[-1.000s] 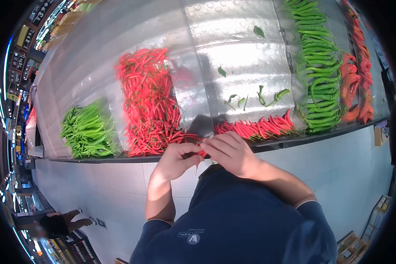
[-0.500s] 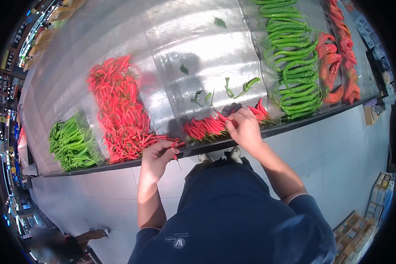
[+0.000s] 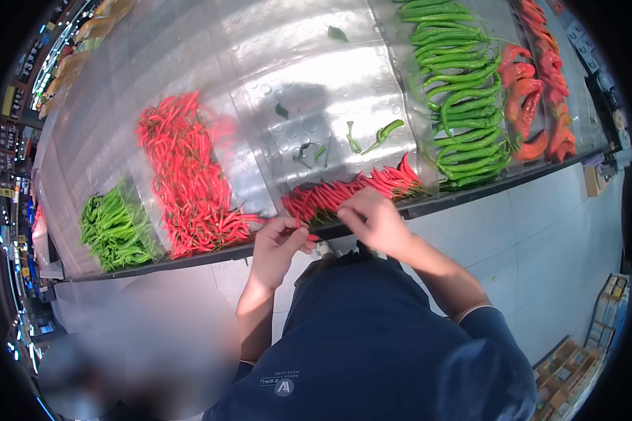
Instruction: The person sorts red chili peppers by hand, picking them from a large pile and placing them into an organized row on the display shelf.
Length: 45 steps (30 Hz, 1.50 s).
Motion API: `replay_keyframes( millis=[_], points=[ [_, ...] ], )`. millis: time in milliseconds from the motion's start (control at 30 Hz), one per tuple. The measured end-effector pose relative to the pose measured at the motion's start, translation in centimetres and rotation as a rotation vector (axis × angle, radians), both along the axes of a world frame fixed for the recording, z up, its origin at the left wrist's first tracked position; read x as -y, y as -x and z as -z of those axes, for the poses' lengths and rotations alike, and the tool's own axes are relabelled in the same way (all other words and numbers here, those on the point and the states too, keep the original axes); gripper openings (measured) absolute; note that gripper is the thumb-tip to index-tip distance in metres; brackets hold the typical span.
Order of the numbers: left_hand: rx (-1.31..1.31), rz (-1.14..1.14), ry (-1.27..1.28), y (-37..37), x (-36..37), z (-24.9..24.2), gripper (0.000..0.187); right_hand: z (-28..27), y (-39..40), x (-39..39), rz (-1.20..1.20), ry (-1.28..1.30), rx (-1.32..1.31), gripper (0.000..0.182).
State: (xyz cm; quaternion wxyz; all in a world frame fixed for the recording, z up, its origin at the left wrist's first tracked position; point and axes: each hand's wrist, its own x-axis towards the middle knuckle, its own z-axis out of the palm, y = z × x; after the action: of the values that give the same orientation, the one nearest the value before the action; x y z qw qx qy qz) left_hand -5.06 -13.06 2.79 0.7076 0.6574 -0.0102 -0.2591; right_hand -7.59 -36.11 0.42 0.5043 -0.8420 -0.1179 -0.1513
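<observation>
My left hand (image 3: 279,247) is closed around a few small red chili peppers (image 3: 309,237) at the front edge of the display. Their red tips stick out past the thumb and fingers. Just to the right, my right hand (image 3: 377,219) hovers over the edge, fingers curved, thumb a little apart, nothing visible in them. Behind it lies a neat row of red chilies (image 3: 344,188), tips pointing away from me and stems toward the edge. Left of that row spreads a loose pile of red chilies (image 3: 189,175), its front end close to my left hand.
A pile of small green chilies (image 3: 116,231) lies far left. To the right are long green peppers (image 3: 470,98) in a column and large red peppers (image 3: 525,98). Loose green peppers (image 3: 383,133) and leaves lie on the metal surface (image 3: 260,77). A dark rim (image 3: 463,189) borders the display.
My right hand has drawn back from the red chili row toward my left hand. My left hand, with its chilies, has shifted right. A blurred shape has come in at lower left.
</observation>
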Motion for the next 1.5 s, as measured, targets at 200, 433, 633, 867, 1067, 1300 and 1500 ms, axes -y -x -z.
replay_keyframes(
  millis=[200,433,633,867,1067,1300,1500],
  points=[
    [0.013,0.065,0.032,0.6,1.8,0.8,0.014,0.4,2.6,-2.1,-0.152,-0.145,-0.129,0.015],
    [-0.011,-0.082,0.02,0.4,0.5,0.9,0.021,0.7,0.4,1.7,0.13,0.089,-0.004,0.011],
    [0.013,-0.174,-0.056,0.1,-1.9,0.9,0.016,2.7,-1.1,5.2,0.217,0.435,-0.032,0.009],
    [0.036,-0.253,-0.079,-0.4,-4.5,1.1,0.016,3.7,-0.9,4.1,0.186,0.454,-0.06,0.009],
    [0.481,-0.549,-0.898,-2.3,-9.9,2.2,0.012,3.0,-0.9,3.6,0.252,0.274,0.042,0.003],
    [0.418,-0.389,-1.366,-6.0,-13.5,2.8,0.028,3.0,-1.0,0.8,0.137,0.186,0.109,0.001],
    [0.381,-0.452,-1.273,-6.4,-13.3,3.4,0.028,3.7,-1.2,-0.9,0.048,0.215,0.156,0.002]
  ],
)
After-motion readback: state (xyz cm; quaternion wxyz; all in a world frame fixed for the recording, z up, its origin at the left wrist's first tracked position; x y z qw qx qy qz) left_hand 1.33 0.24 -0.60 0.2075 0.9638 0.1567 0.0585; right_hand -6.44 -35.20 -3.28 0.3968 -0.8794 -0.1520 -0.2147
